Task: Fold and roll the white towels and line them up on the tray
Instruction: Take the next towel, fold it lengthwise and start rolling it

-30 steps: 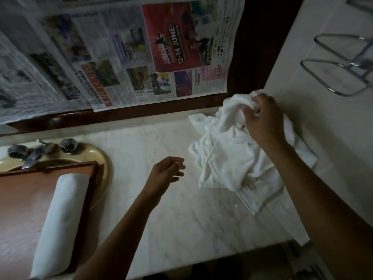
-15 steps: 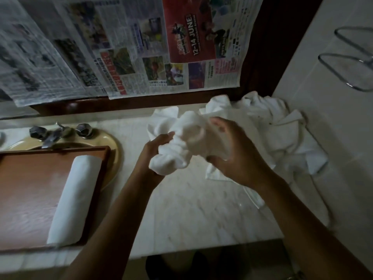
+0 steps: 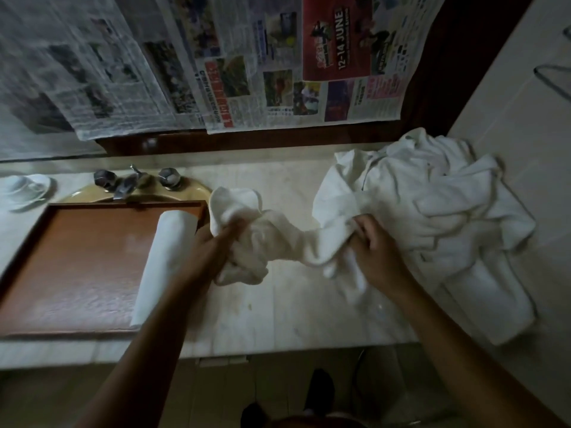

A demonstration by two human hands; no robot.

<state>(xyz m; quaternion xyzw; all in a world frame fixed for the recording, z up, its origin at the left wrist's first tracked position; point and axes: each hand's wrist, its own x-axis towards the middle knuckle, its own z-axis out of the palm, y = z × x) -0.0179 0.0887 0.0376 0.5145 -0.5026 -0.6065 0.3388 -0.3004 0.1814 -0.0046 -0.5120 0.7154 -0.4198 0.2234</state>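
A crumpled white towel (image 3: pixel 278 239) stretches between my two hands above the marble counter. My left hand (image 3: pixel 224 242) grips its left end, bunched near the tray's right edge. My right hand (image 3: pixel 375 248) grips the other end beside the pile of loose white towels (image 3: pixel 438 205) at the right. One rolled white towel (image 3: pixel 162 264) lies lengthwise along the right side of the brown wooden tray (image 3: pixel 77 261).
The marble counter (image 3: pixel 293 310) has its front edge just below my forearms. A tap with two knobs (image 3: pixel 129 180) and a yellow basin sit behind the tray. A white cup and saucer (image 3: pixel 24 186) stand far left. Newspapers (image 3: pixel 216 63) cover the mirror; a tiled wall rises at right.
My right hand lifted a towel off the pile and brought it to the middle. My left hand took hold of it, and the two hands have pulled apart, stretching the towel.
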